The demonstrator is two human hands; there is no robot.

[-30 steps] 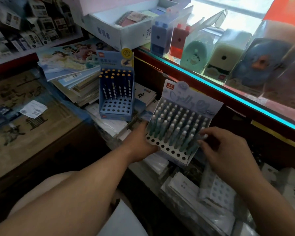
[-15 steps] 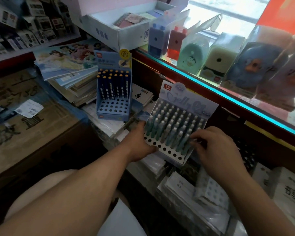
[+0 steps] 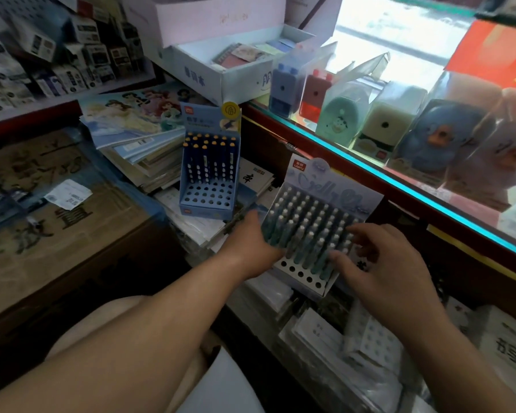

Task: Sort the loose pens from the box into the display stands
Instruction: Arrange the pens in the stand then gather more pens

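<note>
While left fingers (image 3: 252,226) grip the stand (image 3: 334,189) (nearly full of pens (image 3: 307,222)), right fingers (image 3: 367,231) seemingly pinch one.

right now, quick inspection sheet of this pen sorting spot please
surface: stacked stationery packs under both stands
job's things: pale stand nearly full of teal pens, front row of holes empty; blue stand has blue pens in back rows only
clutter: notebook pile, receipt
grippers: left hand holds pale stand's left edge; right hand fingers over its right-hand pens, grip unclear
cables: nothing seen
surroundings: glass counter with boxed sharpeners
</note>
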